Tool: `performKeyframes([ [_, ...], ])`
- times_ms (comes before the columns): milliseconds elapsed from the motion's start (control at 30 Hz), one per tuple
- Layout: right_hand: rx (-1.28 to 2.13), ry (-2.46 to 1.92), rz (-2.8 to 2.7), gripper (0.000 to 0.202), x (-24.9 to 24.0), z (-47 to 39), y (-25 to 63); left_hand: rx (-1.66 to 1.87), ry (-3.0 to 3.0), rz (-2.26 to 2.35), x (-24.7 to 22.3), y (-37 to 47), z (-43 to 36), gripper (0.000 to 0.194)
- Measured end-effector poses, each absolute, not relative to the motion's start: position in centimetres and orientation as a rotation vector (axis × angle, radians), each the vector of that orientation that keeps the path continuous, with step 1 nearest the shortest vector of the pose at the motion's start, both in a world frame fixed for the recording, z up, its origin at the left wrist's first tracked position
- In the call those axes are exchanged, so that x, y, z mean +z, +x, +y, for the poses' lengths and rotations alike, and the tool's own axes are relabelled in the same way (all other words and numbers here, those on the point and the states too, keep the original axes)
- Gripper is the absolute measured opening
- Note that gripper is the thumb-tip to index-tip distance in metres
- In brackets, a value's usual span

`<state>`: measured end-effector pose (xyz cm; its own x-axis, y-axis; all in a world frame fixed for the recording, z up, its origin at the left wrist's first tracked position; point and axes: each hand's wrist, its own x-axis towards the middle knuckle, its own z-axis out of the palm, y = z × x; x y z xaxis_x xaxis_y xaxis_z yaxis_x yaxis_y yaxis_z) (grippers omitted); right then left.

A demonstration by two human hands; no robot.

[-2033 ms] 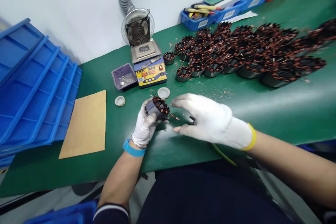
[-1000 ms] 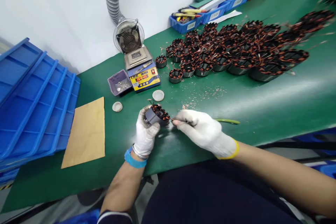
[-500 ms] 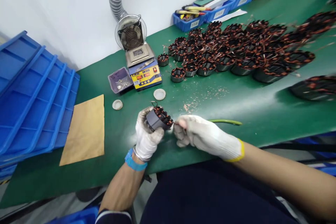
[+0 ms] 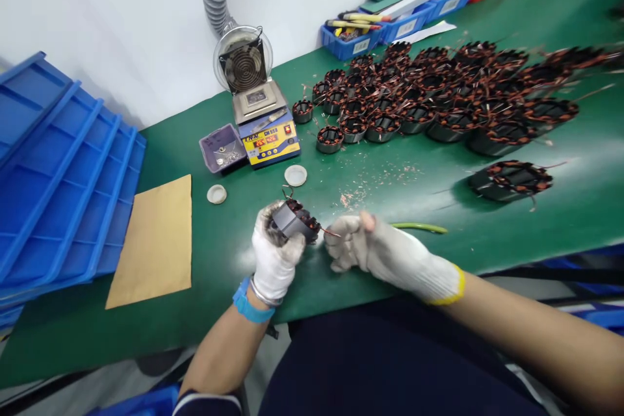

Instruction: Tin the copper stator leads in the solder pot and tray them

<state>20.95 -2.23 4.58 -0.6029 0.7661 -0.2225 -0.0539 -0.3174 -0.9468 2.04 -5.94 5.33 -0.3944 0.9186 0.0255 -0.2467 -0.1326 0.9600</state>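
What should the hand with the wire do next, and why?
Probably pull the copper wire gently straight out, away from the wound stator. The right hand pinches the wire's free end close to the coils, and the wire looks short and bent. The left hand grips the stator firmly, which should let it take a light tug.

The left hand hides much of the stator; the right hand covers the tool's head; far stators blur
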Motion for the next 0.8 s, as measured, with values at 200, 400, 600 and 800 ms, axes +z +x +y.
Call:
performKeyframes([
  [200, 0.627, -0.858, -2.378, 0.037, 6.6, -1.2, 21.9, 1.375, 0.717, 1.240, 5.8, 1.8, -5.4, 0.075],
  [400, -0.186, -0.598, -2.674, 0.033, 9.5, 0.0, 22.9, 1.020, 0.650, 1.161, 4.6, 0.9, -4.6, 0.083],
  [600, -0.134, -0.533, -2.728, 0.032, 13.4, -0.9, 22.3, 1.103, 0.888, 0.967, 6.2, -0.3, -4.8, 0.108],
  [800, -0.154, -0.602, -2.779, 0.020, 14.9, -0.4, 20.4, 1.273, 0.910, 1.134, 6.0, 0.6, -5.2, 0.070],
])
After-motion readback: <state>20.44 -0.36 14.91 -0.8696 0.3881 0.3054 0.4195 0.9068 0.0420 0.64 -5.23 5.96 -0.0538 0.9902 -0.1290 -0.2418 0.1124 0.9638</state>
